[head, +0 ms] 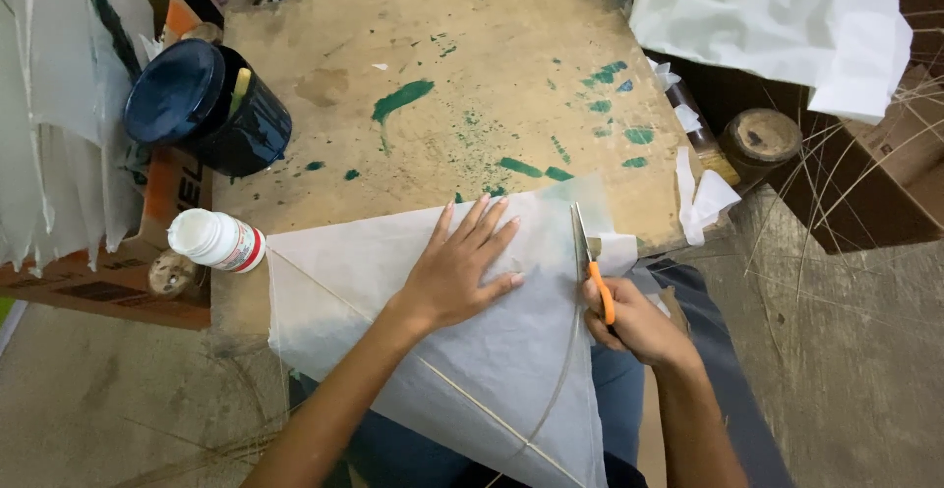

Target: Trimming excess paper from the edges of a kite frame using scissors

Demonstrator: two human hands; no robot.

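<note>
Paint-smeared, the rough wooden desk point(433, 46) carries a thin white paper kite point(413, 341) on slim sticks, overhanging its near edge. Left hand point(457, 272) presses it flat, fingers spread; right hand point(634, 326) grips orange-handled scissors point(590, 252), seemingly mid-trim along the paper's right edge. Continuing calls for steady, straight snips.

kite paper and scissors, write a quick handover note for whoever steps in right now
Left hand: flat, fingers spread, pressing the white kite paper onto the wooden board.
Right hand: gripping orange-handled scissors, blades at the paper's right edge.
Thin sticks run under the paper.
Done: the cut has reached partway up the right edge.
Left: the strip near the top right corner is uncut.
White bottle and dark paint can stand to the left.
</note>
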